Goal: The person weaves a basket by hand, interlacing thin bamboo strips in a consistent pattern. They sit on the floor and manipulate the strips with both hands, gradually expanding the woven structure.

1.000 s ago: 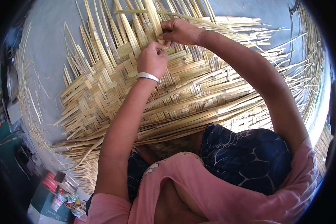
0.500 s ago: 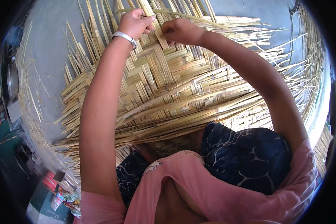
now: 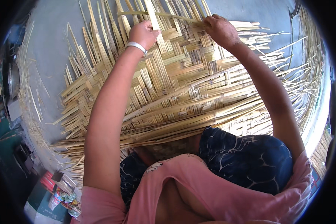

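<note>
A half-woven mat (image 3: 198, 80) of flat, straw-coloured split-cane strips lies before me, its loose strip ends fanning out at the far side and both sides. My left hand (image 3: 142, 36) is closed on a pale upright strip (image 3: 151, 13) at the mat's far part, thumb pressed against it. A thin greenish cane strip (image 3: 175, 16) runs crosswise over the far upright strips. At its right part my right hand (image 3: 223, 33) is closed, fingertips pinching it. The far ends of the upright strips run out of view.
Several long loose strips (image 3: 168, 128) lie across the mat's near edge, by my legs. More long stalks (image 3: 313, 59) line the right side of the grey floor (image 3: 257, 11). At the left are a round metal pan (image 3: 13, 80) and, lower, an open box (image 3: 63, 182) beside colourful packets.
My right hand has moved right, away from the left hand, and now pinches the crosswise strip. My left hand has shifted slightly right and nearer, still on the upright strip.
</note>
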Available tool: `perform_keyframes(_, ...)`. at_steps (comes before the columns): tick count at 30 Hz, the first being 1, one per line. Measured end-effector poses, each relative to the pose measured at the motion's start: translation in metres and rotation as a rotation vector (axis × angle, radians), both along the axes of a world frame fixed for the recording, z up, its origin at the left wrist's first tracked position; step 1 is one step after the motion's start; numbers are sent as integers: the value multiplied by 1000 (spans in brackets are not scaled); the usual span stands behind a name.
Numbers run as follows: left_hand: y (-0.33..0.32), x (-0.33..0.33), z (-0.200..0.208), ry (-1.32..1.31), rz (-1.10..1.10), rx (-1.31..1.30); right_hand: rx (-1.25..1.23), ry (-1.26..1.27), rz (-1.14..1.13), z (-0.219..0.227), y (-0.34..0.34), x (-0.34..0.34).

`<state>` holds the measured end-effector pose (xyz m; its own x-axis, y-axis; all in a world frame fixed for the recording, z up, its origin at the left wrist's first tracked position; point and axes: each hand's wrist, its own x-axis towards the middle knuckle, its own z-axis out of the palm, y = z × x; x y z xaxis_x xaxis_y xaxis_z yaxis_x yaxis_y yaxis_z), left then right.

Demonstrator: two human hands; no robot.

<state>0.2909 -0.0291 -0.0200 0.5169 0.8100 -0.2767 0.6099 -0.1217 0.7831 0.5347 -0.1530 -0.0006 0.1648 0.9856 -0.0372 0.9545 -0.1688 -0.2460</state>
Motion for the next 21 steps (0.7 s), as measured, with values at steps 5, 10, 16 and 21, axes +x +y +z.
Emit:
perform_keyframes(5,-12,-4,11,166,55,334,-171,230,-120,19,9,7)
perform_keyframes(10,-6,-6,12,178,98,341,-32,357,-165,6,14,37)
perform_keyframes(16,46,-17,5,180,201,348,98,815,-406,38,20,72)
perform_keyframes(21,72,-6,0,374,120,201,-55,848,-354,29,40,46)
